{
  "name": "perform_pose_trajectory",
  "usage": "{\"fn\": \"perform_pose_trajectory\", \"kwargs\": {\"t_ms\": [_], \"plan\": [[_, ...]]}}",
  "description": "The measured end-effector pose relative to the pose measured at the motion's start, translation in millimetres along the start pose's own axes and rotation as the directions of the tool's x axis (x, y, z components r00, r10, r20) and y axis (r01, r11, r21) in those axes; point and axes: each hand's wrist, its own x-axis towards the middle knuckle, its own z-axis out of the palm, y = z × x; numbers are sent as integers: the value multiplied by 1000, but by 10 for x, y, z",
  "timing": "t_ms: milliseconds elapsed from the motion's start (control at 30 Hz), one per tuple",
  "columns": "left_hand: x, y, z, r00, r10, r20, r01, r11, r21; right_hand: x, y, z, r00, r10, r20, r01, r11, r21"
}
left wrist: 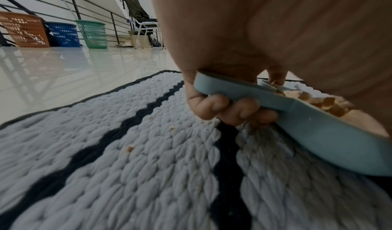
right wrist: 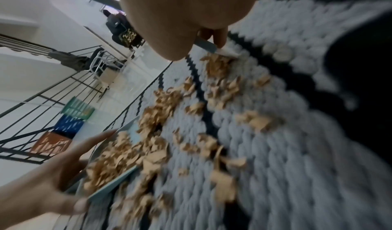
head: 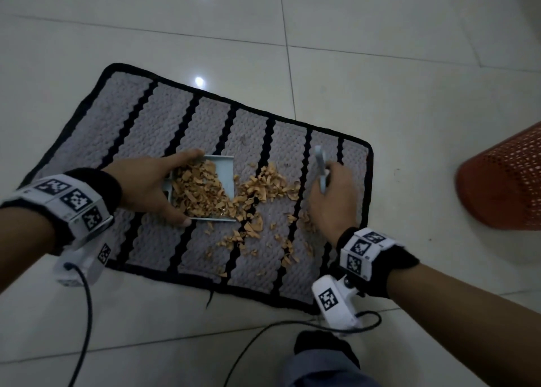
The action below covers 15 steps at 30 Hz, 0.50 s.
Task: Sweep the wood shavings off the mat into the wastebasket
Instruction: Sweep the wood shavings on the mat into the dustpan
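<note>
A grey knitted mat [head: 140,123] with black stripes lies on the tiled floor. Tan wood shavings [head: 263,187] are heaped at its middle and scattered toward the near edge. My left hand [head: 146,187] grips a pale blue dustpan [head: 225,179] [left wrist: 318,133], tilted on the mat and part full of shavings; the fingers [left wrist: 229,109] curl under its handle. My right hand [head: 333,199] holds a pale blue brush [head: 320,164] [right wrist: 205,45] upright just right of the heap. The orange mesh wastebasket [head: 503,181] stands on the floor to the right of the mat.
Cables [head: 85,313] trail from both wrist cameras over the floor near me. My foot [head: 322,348] is at the mat's near edge. Far off by a railing stand an orange basket [left wrist: 25,30], a blue one [left wrist: 63,34] and a green one [left wrist: 93,34], plus a chair [left wrist: 146,27].
</note>
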Motion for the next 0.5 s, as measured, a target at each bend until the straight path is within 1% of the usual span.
{"fn": "perform_pose_trajectory", "kwargs": {"t_ms": [33, 133, 267, 400, 500], "plan": [[0, -3, 14, 1000, 1, -6, -1, 1000, -11, -42, -87, 56, 1000, -9, 6, 9, 1000, 18], [-8, -9, 59, 1000, 6, -16, -7, 998, -65, -151, -351, 198, 995, -99, 21, 98, 994, 38], [-5, -13, 106, 999, 10, -37, -12, 998, -68, -271, -627, 390, 990, -114, 89, 104, 989, 109], [-5, -21, 132, 998, 33, -46, -37, 995, -96, -330, -836, 508, 976, -193, 100, 176, 971, 161], [-8, -33, 145, 998, 45, -50, -48, 996, -81, -339, -941, 562, 963, -243, 117, 217, 955, 203]]}}
